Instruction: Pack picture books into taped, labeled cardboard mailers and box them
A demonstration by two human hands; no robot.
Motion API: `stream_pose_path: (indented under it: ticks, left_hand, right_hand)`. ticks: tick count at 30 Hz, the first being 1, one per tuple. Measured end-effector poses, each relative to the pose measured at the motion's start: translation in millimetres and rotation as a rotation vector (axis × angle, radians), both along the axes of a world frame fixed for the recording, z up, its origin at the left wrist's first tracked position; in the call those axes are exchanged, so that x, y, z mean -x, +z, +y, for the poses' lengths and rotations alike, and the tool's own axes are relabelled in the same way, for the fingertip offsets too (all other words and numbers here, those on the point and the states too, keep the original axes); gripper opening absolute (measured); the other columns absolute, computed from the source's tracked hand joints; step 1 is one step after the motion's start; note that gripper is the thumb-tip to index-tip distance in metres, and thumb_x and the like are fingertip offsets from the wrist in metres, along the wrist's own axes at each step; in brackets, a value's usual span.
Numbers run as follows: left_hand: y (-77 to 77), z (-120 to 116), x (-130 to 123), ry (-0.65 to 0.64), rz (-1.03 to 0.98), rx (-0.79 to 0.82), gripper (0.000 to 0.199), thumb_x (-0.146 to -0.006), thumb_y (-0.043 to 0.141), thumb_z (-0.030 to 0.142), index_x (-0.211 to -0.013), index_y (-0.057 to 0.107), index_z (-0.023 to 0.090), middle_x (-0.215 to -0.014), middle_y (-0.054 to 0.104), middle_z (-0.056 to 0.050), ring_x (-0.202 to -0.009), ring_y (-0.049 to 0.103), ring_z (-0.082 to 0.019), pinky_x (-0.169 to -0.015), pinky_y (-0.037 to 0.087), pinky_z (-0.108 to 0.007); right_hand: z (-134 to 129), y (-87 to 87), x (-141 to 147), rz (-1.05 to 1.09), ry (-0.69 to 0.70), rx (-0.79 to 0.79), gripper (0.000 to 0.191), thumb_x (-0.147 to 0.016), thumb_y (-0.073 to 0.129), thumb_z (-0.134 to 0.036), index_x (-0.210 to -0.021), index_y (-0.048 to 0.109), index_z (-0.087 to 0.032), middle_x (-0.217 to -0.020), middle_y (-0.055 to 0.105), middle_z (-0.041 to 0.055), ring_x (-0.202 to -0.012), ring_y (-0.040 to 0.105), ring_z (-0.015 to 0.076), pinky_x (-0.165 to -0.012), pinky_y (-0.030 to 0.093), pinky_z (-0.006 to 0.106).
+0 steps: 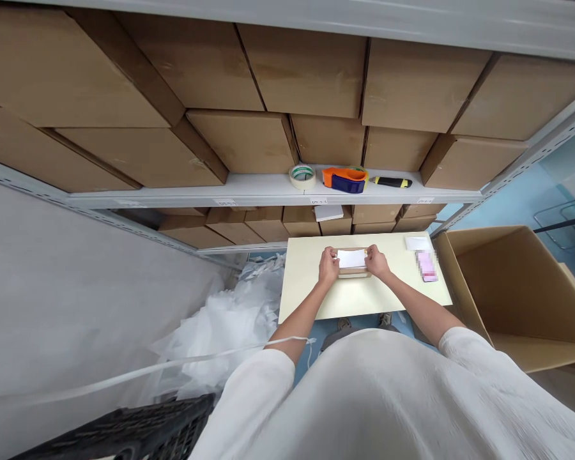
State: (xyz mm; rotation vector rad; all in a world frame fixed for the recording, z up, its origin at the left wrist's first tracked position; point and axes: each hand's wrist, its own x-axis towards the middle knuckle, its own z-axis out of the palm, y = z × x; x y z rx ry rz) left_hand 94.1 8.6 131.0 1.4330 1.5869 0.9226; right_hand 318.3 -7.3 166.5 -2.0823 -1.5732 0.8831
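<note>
A white card lies over a small brown box near the middle of the pale yellow table. My left hand pinches the card's left end, its fingers closed at the box's left side. At the opposite end, my right hand has its fingers closed on the card's right edge. Both hands touch the box's sides or rim; exactly how is too small to tell. To the right on the table lie a white paper and a pink packet.
Above the table, a shelf holds cartons, a tape roll, an orange tape dispenser and a cutter. An open carton stands right; white wrapping and a black crate are left.
</note>
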Motion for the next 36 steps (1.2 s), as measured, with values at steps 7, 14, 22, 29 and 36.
stream_pose_path:
  ticks: [7, 14, 22, 29, 36]
  left_hand:
    - [-8.0, 0.4, -1.9, -0.030, 0.036, -0.036, 0.035, -0.092, 0.061, 0.003, -0.118, 0.056, 0.025, -0.109, 0.064, -0.003, -0.085, 0.064, -0.017, -0.088, 0.055, -0.034]
    - [-5.4, 1.4, 0.9, -0.100, 0.139, -0.010, 0.037, -0.094, 0.055, 0.004, -0.124, 0.054, 0.025, -0.118, 0.065, -0.007, -0.096, 0.069, -0.020, -0.093, 0.056, -0.036]
    - [13.7, -2.8, 1.9, -0.237, 0.497, -0.069, 0.030, -0.098, 0.054, 0.010, -0.124, 0.058, 0.024, -0.124, 0.067, -0.011, -0.117, 0.066, -0.030, -0.102, 0.052, -0.044]
    - [14.3, -7.9, 8.4, -0.553, 0.665, -0.270, 0.041, -0.105, 0.043, 0.014, -0.139, 0.065, 0.020, -0.158, 0.061, -0.015, -0.149, 0.054, -0.031, -0.122, 0.043, -0.049]
    - [-13.2, -11.7, 6.0, -0.745, 0.753, -0.256, 0.065, -0.112, 0.030, 0.028, -0.175, 0.034, 0.012, -0.182, 0.034, -0.015, -0.171, 0.025, -0.029, -0.140, 0.021, -0.051]
  right_hand:
    - [-3.3, 4.8, 4.4, -0.121, 0.081, 0.032, 0.034, -0.092, 0.051, -0.010, -0.123, 0.052, -0.025, -0.094, 0.073, 0.0035, -0.090, 0.068, 0.0254, -0.075, 0.044, 0.031]
    - [-3.4, 16.3, 11.4, -0.299, 0.189, 0.081, 0.035, -0.098, 0.047, -0.010, -0.130, 0.053, -0.022, -0.108, 0.075, 0.0094, -0.095, 0.069, 0.0272, -0.076, 0.044, 0.033]
    - [-5.7, 20.9, 17.6, -0.503, 0.319, 0.093, 0.031, -0.101, 0.046, -0.010, -0.125, 0.065, -0.018, -0.128, 0.070, 0.0156, -0.110, 0.067, 0.0278, -0.088, 0.049, 0.036]
    - [-13.9, 9.1, 15.5, -0.540, 0.451, -0.071, 0.042, -0.105, 0.044, -0.018, -0.141, 0.067, -0.014, -0.149, 0.061, 0.0220, -0.135, 0.055, 0.0352, -0.110, 0.048, 0.048]
    - [-28.6, -34.1, 18.7, -0.467, 0.728, -0.099, 0.087, -0.112, 0.029, -0.061, -0.179, 0.017, -0.007, -0.185, 0.018, 0.0200, -0.173, 0.013, 0.0345, -0.138, 0.016, 0.056]
